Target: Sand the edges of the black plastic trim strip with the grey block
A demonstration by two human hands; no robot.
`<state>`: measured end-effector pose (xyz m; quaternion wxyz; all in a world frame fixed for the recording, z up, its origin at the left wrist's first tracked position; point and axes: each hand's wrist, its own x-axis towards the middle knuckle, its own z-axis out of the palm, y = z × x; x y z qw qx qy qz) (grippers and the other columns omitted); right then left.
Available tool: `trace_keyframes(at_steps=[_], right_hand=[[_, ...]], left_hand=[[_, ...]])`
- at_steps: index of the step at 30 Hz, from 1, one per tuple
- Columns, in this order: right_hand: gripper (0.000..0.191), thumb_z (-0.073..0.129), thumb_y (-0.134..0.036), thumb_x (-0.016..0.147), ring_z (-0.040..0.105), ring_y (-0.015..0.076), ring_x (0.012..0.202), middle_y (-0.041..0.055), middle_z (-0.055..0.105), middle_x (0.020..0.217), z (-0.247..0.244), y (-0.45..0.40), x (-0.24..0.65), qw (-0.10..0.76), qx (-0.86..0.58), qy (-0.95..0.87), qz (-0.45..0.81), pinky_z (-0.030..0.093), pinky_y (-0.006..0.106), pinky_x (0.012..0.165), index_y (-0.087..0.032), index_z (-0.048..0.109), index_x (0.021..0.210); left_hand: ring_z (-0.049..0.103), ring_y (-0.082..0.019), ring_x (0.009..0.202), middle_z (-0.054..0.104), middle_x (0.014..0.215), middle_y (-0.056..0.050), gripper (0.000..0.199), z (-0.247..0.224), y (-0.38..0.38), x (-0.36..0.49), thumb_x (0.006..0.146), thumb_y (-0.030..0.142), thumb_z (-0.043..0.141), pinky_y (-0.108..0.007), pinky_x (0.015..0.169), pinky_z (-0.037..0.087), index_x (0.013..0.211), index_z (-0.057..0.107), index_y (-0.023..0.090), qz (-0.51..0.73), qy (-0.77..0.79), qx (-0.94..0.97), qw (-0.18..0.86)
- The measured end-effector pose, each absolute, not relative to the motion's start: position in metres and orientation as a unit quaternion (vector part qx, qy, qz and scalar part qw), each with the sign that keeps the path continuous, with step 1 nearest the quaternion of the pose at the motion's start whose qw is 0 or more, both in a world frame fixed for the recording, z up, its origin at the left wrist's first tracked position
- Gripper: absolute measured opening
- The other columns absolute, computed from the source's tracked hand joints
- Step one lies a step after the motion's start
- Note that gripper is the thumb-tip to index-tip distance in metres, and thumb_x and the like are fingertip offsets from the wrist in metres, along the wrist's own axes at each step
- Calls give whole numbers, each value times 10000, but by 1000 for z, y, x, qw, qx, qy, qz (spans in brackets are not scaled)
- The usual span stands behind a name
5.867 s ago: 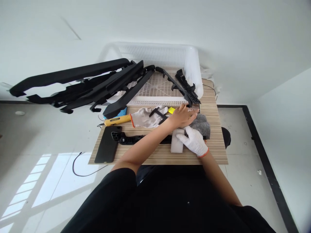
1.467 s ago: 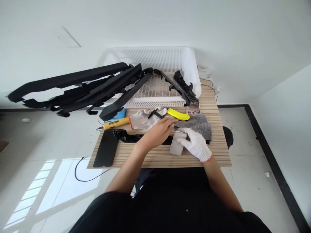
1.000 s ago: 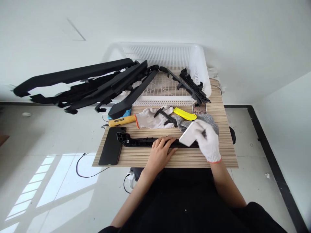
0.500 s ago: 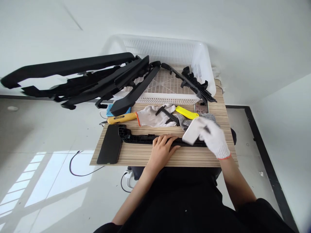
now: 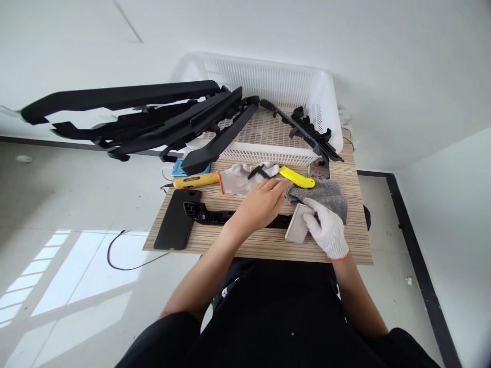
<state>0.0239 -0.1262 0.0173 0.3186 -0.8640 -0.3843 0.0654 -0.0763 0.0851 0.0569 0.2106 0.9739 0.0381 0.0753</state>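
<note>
My bare left hand [image 5: 264, 202] reaches across the long black plastic trim piece [image 5: 215, 216] lying along the table. Its fingers are stretched out, with the tips by the dark caliper [image 5: 259, 170] and the edge of the grey cloth [image 5: 326, 196]; whether they touch either is unclear. My right hand [image 5: 326, 227], in a white knit glove with an orange cuff, grips a flat white rectangular piece [image 5: 297, 225] over the trim's right part, which is hidden. A yellow toothed-edged tool [image 5: 296, 177] lies just beyond the cloth.
A loose white glove [image 5: 233, 180] lies under the caliper, next to a yellow-handled tool [image 5: 196, 181]. The black phone-like slab [image 5: 176, 220] is at the table's left. Behind stands a white basket [image 5: 264, 153], with several black trim pieces [image 5: 169, 122] jutting out leftward over its rim.
My left hand has lifted off the trim piece and moved forward toward the caliper and cloth. My right hand has come slightly down and nearer with the white piece, uncovering more grey cloth.
</note>
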Motion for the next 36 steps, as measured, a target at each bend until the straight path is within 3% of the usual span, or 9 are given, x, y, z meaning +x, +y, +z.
trace_keyframes(at_steps=[6, 13, 21, 24, 28, 34, 36], right_hand=[[416, 509, -420, 992, 697, 242, 1137, 24, 712, 1298, 9, -122, 29, 309, -862, -397, 71, 546, 403, 990, -266, 628, 1359], [428, 510, -437, 994, 700, 243, 1124, 32, 722, 1275, 13, -121, 27, 310, -859, -399, 87, 535, 396, 1000, -253, 624, 1363], [426, 521, -424, 991, 696, 235, 1132, 25, 720, 1278, 14, -120, 26, 317, -854, -403, 87, 538, 379, 987, -264, 611, 1376], [421, 536, -420, 985, 703, 236, 1114, 29, 729, 1257, 15, -120, 26, 318, -854, -402, 90, 548, 372, 961, -268, 616, 1369], [417, 538, -432, 987, 707, 245, 1112, 38, 736, 1239, 16, -120, 25, 317, -856, -397, 94, 548, 392, 978, -250, 627, 1352], [435, 561, -468, 982, 668, 230, 1207, 26, 689, 1338, 13, -119, 24, 375, -851, -355, 91, 522, 393, 1064, -266, 616, 1364], [433, 560, -452, 986, 640, 220, 1257, 43, 680, 1353, 12, -119, 23, 405, -847, -339, 66, 492, 381, 1110, -233, 623, 1354]], left_hand=[[666, -287, 1001, 609, 1288, -141, 521, 52, 68, 24, 1030, 311, 375, -390, 816, 473, 1548, 413, 334, -16, 32, 998, 56], [652, -359, 1031, 631, 1271, -165, 542, 42, 57, 51, 1023, 419, 368, -422, 808, 454, 1562, 393, 375, -67, 20, 997, 27], [655, -328, 1015, 637, 1247, -147, 555, 50, 59, 47, 1029, 389, 345, -406, 803, 471, 1584, 342, 367, -81, 25, 996, 17], [638, -303, 1082, 601, 1285, -141, 575, 61, 64, 25, 1016, 272, 353, -386, 832, 493, 1589, 327, 319, -54, -2, 998, 32], [572, -272, 1213, 552, 1338, -132, 540, 71, 70, -21, 978, 165, 379, -394, 981, 488, 1512, 417, 237, -18, -28, 994, 103], [545, -269, 1190, 598, 1239, -115, 302, 45, 60, -97, 964, 159, 413, -443, 1065, 461, 1235, 545, 182, 1, 35, 969, 244], [544, -272, 1188, 601, 1239, -122, 269, 29, 57, -115, 999, 206, 410, -455, 1061, 460, 1237, 530, 172, 21, 87, 961, 261]])
